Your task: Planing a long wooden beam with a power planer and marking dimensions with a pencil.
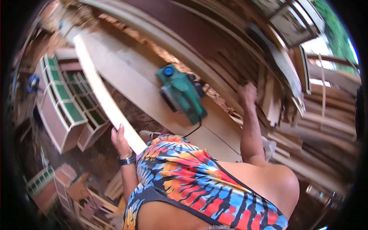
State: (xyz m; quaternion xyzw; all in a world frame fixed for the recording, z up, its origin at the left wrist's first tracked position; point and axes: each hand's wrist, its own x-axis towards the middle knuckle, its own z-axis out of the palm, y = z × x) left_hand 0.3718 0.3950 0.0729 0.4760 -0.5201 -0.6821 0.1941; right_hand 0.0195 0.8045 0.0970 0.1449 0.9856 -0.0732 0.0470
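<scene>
My left hand (pixel 122 142), with a watch at the wrist, is closed round the near end of a long pale wooden board (pixel 100 89). The board slants away to the far left, across the workbench edge. My right hand (pixel 247 92) reaches out to the right, against a stack of wooden strips (pixel 226 71). Its fingers look curled, but whatever is in them is too blurred to make out. Between the two hands a green electric planer (pixel 183 92) rests on the workbench (pixel 132 82), its cord trailing toward me.
Wooden frames with green panels (pixel 63 101) stand on the floor at the left. More wooden pieces (pixel 96 207) lie at the lower left. Piled planks (pixel 326 111) fill the right side, and a dark-edged board (pixel 276 63) leans over the stack near my right hand.
</scene>
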